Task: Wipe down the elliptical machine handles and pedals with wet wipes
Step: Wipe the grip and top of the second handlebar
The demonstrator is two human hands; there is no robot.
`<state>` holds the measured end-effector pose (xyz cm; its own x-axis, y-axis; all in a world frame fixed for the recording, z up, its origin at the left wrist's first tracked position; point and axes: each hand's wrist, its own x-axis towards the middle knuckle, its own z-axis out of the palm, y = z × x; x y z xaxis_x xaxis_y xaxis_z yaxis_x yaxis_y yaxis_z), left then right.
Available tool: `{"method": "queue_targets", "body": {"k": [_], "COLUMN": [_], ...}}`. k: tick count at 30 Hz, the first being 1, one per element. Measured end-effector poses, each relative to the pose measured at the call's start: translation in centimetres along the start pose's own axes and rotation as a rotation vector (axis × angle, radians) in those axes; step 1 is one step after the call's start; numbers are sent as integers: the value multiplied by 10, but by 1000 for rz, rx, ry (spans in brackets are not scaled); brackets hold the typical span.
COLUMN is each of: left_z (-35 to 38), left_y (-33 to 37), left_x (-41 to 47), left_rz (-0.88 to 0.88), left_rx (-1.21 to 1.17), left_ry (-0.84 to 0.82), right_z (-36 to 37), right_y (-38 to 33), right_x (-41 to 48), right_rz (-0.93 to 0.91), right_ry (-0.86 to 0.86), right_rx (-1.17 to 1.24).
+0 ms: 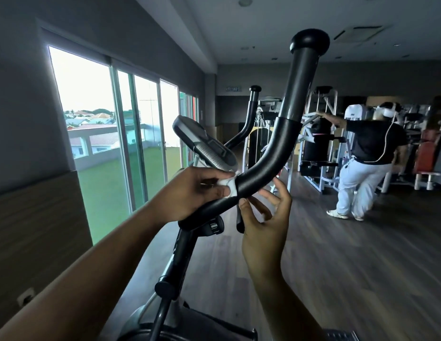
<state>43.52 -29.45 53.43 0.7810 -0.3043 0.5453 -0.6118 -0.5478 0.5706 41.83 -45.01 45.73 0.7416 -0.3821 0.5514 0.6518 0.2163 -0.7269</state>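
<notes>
1. The left hand [197,190] pinches a white wet wipe [229,187] and presses it on the near handle [263,168] of the elliptical machine [183,252], right at the bend.
2. The right hand [266,217] sits just under the handle. Its fingers are loose and a bit spread. A small white bit shows in it, but it is hard to tell if the hand pinches it.
3. The wet wipe looks soft, thin and light. It may bunch up, so it is best wrapped round the bar.
4. The handle looks hard and stiff. Its smooth top part may be slippery.
5. The handle is long. It starts low on the near left, bends, then points up and right to a round knob [310,40].
6. The pedals cannot be seen.
</notes>
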Motion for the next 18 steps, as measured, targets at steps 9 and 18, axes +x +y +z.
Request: {"method": "queue_targets", "body": {"k": [9,18], "left_z": [-1,17], "left_y": [-71,-117], "left_x": [-66,-87], "left_rz": [-109,-152], "left_rx": [-179,-225], "left_ry": [105,240], "right_z": [7,11], "right_y": [10,14], "right_x": [-10,-14], "right_rz": [39,36], "right_ry": [-44,-24], "right_rx": [-7,-23]}}
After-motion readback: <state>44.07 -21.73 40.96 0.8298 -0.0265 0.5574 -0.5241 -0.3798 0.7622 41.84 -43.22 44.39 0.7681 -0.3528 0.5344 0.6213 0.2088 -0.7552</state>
